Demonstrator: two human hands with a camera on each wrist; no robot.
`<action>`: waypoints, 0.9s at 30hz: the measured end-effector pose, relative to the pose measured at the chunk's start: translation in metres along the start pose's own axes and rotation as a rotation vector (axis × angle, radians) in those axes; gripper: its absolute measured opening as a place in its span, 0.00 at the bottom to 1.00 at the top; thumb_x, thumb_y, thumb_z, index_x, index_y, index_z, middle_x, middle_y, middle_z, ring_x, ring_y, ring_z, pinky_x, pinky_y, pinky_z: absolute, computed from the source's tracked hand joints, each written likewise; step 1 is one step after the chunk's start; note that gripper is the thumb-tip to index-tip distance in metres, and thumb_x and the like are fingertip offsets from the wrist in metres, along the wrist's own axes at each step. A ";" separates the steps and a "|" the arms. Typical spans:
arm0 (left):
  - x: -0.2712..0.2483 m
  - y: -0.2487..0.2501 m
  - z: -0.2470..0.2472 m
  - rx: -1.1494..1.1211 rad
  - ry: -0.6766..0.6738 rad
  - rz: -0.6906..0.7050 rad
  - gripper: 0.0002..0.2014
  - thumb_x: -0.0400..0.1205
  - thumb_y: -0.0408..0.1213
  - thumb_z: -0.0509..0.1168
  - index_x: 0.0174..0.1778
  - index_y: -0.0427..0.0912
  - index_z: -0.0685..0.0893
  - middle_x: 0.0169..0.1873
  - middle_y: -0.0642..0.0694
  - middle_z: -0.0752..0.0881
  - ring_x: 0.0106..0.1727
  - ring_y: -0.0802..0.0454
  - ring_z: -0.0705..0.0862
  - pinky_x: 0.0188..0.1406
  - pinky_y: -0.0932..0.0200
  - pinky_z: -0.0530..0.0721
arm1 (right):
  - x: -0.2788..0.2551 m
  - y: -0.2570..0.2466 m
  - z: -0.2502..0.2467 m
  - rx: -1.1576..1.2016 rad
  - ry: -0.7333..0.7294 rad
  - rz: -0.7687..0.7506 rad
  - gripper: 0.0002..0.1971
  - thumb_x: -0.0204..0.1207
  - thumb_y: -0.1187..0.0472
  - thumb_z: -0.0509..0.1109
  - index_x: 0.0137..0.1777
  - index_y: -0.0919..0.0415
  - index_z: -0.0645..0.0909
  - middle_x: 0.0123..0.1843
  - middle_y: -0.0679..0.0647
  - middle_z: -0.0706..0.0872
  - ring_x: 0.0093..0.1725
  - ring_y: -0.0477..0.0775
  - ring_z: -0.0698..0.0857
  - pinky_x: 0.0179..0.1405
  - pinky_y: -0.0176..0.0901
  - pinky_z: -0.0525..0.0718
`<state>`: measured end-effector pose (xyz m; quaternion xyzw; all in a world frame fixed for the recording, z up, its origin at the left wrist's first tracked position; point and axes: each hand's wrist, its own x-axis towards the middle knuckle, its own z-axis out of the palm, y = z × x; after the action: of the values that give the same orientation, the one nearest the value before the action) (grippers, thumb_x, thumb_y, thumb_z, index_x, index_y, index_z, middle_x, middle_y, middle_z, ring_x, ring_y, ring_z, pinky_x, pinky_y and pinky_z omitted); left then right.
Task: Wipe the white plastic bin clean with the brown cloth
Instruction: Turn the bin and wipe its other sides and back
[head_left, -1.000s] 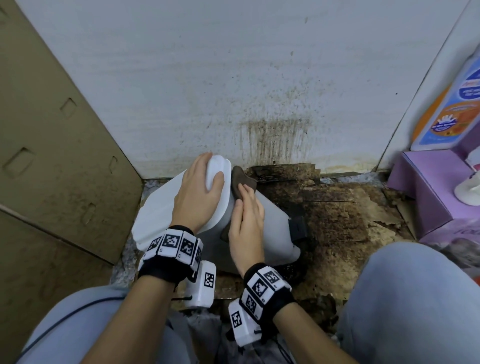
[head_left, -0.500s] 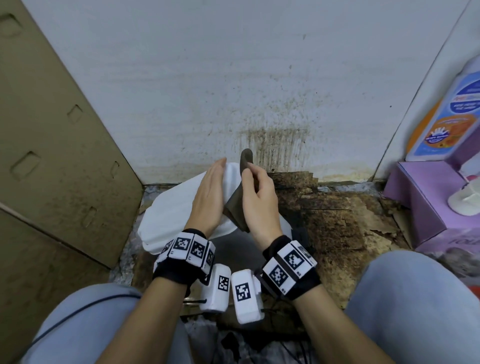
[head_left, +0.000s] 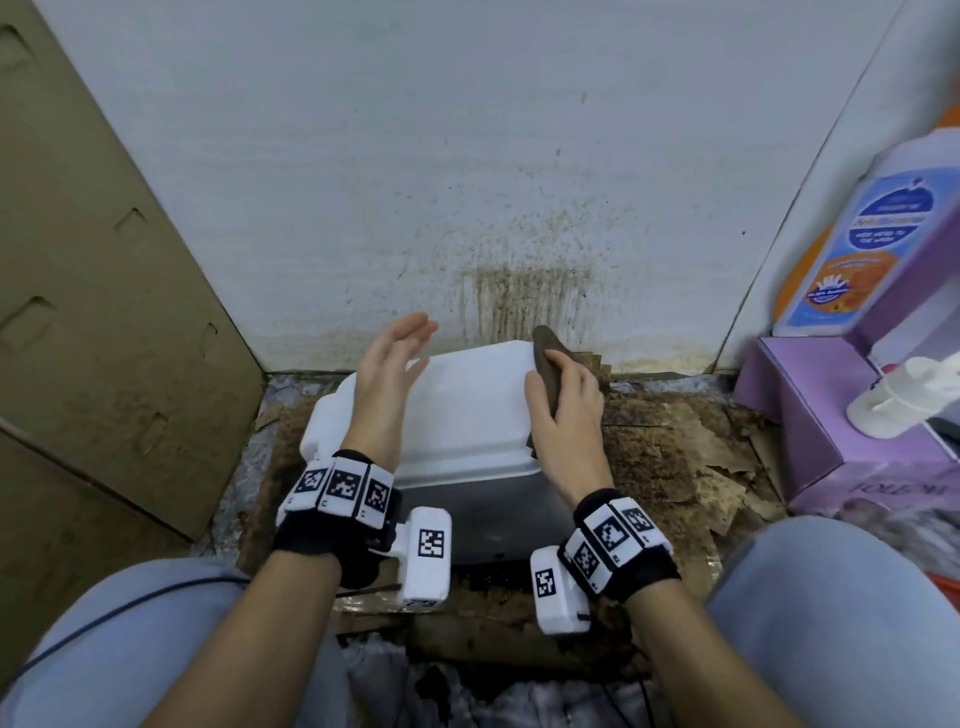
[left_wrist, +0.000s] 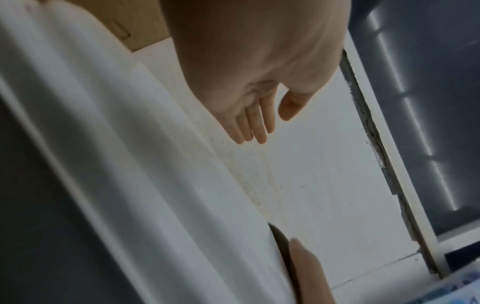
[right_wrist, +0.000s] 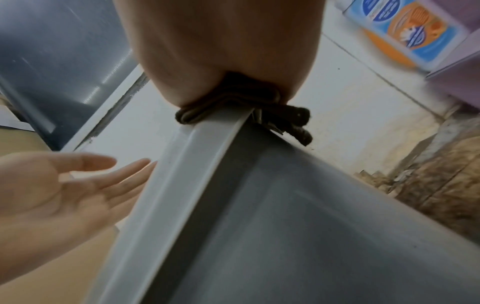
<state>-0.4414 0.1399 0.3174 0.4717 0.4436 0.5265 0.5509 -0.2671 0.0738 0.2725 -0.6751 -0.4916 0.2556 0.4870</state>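
Stained white wall (head_left: 467, 156) rises behind a crumbling brown floor (head_left: 670, 457), where the person crouches with knees at both lower corners of the head view. Left hand (head_left: 387, 374) is raised over the left part of the bin (head_left: 467, 410), fingers straight and close together, palm turned toward the right hand; it holds nothing, and whether it touches the bin cannot be told. Right hand (head_left: 563, 415) lies along the bin's right edge, its fingers curled around the cloth (head_left: 548, 358) and pressing it onto the rim; in the right wrist view the bunched cloth (right_wrist: 244, 109) wraps over that rim under the palm. Both wrists wear black bands with coded tags.

White on top with a stepped rim and a grey side facing the person, the bin stands on the floor against the wall. Cardboard (head_left: 104, 286) leans at the left. At the right a purple box (head_left: 831, 426) sits near the bin, with a blue and orange bottle (head_left: 862, 244) and a white pump top (head_left: 898, 395) by it.
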 end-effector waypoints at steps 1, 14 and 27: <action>0.002 -0.002 -0.007 0.108 0.046 0.010 0.15 0.90 0.32 0.56 0.69 0.43 0.84 0.67 0.50 0.87 0.71 0.58 0.84 0.74 0.56 0.79 | 0.001 0.005 -0.006 -0.019 -0.004 0.013 0.23 0.88 0.42 0.56 0.81 0.46 0.66 0.82 0.47 0.64 0.82 0.50 0.59 0.78 0.50 0.64; -0.019 -0.046 -0.039 0.908 0.011 -0.518 0.49 0.83 0.70 0.57 0.89 0.43 0.45 0.86 0.33 0.52 0.85 0.29 0.57 0.80 0.34 0.62 | 0.010 0.061 -0.065 -0.121 -0.031 0.223 0.39 0.77 0.29 0.65 0.83 0.45 0.59 0.83 0.55 0.69 0.80 0.60 0.70 0.78 0.65 0.71; -0.019 -0.056 -0.041 0.625 -0.115 -0.565 0.60 0.74 0.67 0.74 0.87 0.54 0.36 0.82 0.45 0.61 0.66 0.39 0.81 0.45 0.43 0.94 | 0.004 0.065 -0.066 -0.098 0.028 0.301 0.45 0.66 0.23 0.70 0.79 0.38 0.60 0.79 0.51 0.73 0.78 0.60 0.71 0.78 0.68 0.70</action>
<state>-0.4736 0.1234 0.2555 0.5047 0.6623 0.1678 0.5277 -0.1838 0.0481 0.2403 -0.7675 -0.3899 0.2922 0.4165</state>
